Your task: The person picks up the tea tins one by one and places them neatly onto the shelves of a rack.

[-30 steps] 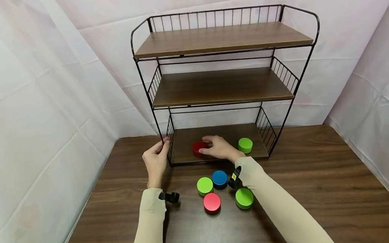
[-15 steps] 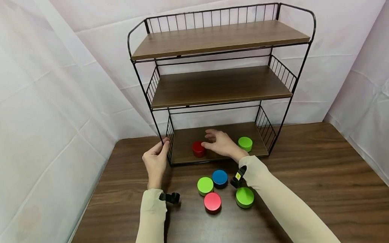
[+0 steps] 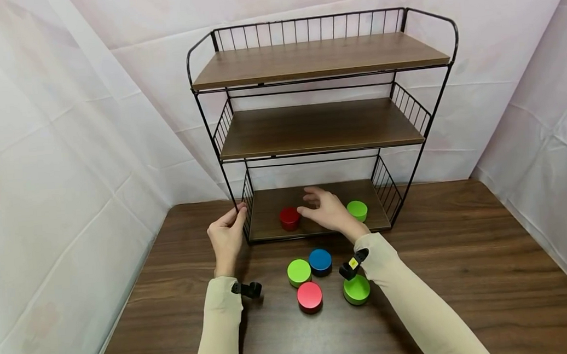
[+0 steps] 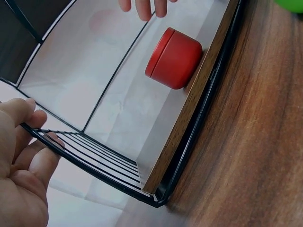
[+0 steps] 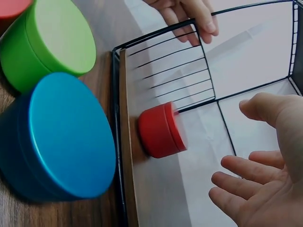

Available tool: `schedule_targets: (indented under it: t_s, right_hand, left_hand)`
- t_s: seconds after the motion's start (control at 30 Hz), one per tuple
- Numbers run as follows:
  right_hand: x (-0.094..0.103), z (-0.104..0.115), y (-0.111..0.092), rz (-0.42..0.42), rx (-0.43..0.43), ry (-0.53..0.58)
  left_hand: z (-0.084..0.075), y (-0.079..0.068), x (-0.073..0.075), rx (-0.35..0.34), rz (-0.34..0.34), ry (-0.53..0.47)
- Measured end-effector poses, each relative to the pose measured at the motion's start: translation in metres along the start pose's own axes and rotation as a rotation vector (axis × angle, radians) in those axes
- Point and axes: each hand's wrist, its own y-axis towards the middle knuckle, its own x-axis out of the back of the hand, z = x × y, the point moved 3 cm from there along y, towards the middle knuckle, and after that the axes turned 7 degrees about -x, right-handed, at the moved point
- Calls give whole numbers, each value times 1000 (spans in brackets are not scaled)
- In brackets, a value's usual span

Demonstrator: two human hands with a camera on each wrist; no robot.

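Note:
My left hand (image 3: 226, 237) pinches the front left wire post of a black-framed, three-tier shelf rack (image 3: 322, 130); the left wrist view shows thumb and fingers around that wire. On the bottom board stands a round red tin (image 3: 290, 219), upright, left of the middle. Just right of the tin, my right hand (image 3: 329, 212) is held above the board. Its fingers are spread and hold nothing; in the right wrist view a gap separates them from the red tin (image 5: 162, 130). A green tin (image 3: 357, 211) stands on the same board, behind the right hand.
On the table (image 3: 175, 316) before the rack stand a blue tin (image 3: 321, 262), a light green tin (image 3: 299, 273), a pinkish-red tin (image 3: 309, 297) and another green tin (image 3: 356, 290) beside the right wrist. Whitish cloth (image 3: 66, 175) hangs behind and at both sides.
The right hand has let go of the red tin and drawn away to the right, fingers spreading. The tin stays on the bottom board. The left hand keeps its place on the post.

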Motion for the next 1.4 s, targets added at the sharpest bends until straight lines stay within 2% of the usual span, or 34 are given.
schedule_targets:
  t_s: [0.2,0.27,0.67,0.87,1.0,1.23,1.4]
  right_hand:
    - [6,1,-13,-19,38,-9]
    - [7,1,-19,-20,48,-22]
    - [8,-5,-53,-24,109,-60]
    - [10,-5,-68,-13,141,-40]
    - [10,-7,-78,1,142,-51]
    - [8,-18,-96,28,139,-80]
    - [7,-26,-105,35,145,-90]
  left_hand:
    - [24,0,-2,0,-13,12]
    - [27,0,-2,6,-15,12]
    - [28,-1,-2,37,-11,-4]
    - [30,-1,-2,44,-19,1]
    - [26,-1,-1,40,-13,12]
    - [-2,0,1,21,8,47]
    - [-5,0,1,15,13,49]
